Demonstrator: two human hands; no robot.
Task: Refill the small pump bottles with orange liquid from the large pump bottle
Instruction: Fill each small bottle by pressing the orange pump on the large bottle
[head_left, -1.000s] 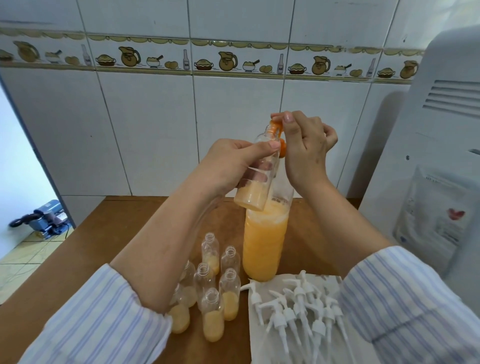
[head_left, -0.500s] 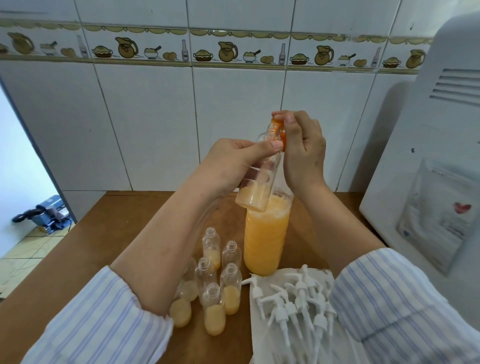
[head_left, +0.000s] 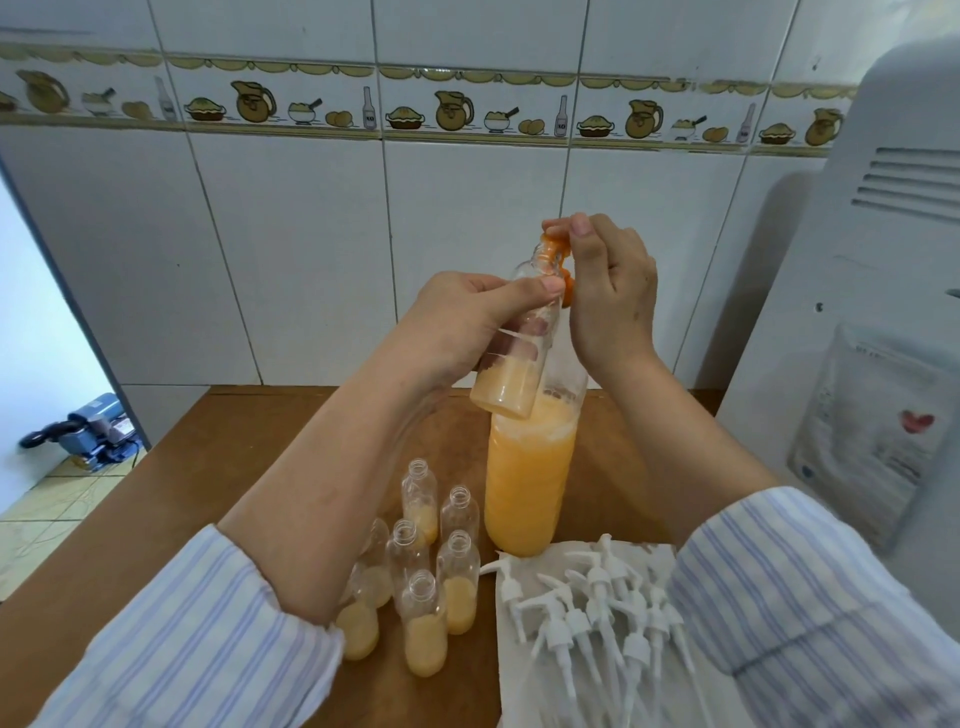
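Observation:
My left hand (head_left: 467, 322) grips a small clear bottle (head_left: 514, 369), tilted, its bottom third filled with pale orange liquid. Its open neck sits under the orange pump head (head_left: 558, 254) of the large bottle (head_left: 530, 467), which stands on the wooden table (head_left: 218, 467), more than half full of orange liquid. My right hand (head_left: 608, 291) is on top of the pump head with its fingers curled over it. Several open small bottles (head_left: 431, 571), each partly filled, stand in a cluster at the front left of the large bottle.
Several white pump tops (head_left: 592, 608) lie on a white paper towel (head_left: 524, 691) at the front right. A white appliance (head_left: 857, 338) with a plastic pouch on its side stands at the right edge. A tiled wall (head_left: 311, 249) runs behind the table.
The small bottle and both hands stay at the pump head. The view has shifted slightly; the hands sit a little lower in frame.

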